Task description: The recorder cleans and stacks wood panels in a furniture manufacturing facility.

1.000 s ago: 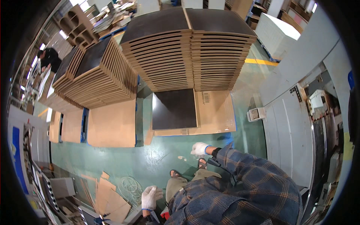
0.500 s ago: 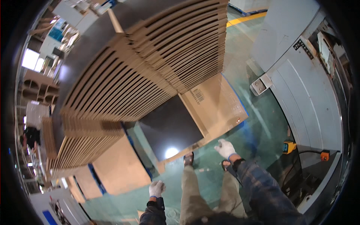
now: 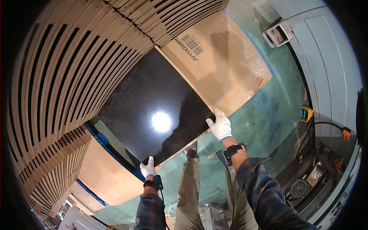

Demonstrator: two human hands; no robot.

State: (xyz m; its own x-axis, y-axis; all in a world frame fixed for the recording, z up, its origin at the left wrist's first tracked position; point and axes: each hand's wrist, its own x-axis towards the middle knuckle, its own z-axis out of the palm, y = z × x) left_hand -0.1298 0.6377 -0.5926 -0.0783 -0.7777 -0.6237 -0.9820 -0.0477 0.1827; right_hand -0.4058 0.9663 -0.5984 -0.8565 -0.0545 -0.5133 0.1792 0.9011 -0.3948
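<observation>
The grip is two white-gloved hands at the near corners of a glossy dark panel [image 3: 153, 92]: the left hand [image 3: 147, 168] at the left corner, the right hand [image 3: 220, 125] at the right one, its thumb toward the panel's top. The fingertips are partly hidden, so I cannot tell whether either has closed around the edge. The panel lies flat on a cardboard sheet [image 3: 230, 50], which spreads out beyond its right side. With only corners to hold, knit fabric could slide on that slick face, and uneven pull might twist the panel. Beyond its far side rises a tall stack of boards [image 3: 69, 69], close enough that a swung corner could knock it and chip an edge. Nearer the body, a foot [image 3: 191, 152] stands just beside the near edge on the green floor [image 3: 268, 111]; a dropped corner could land there. The thin cord [image 3: 164, 201] by the left sleeve might snag.
</observation>
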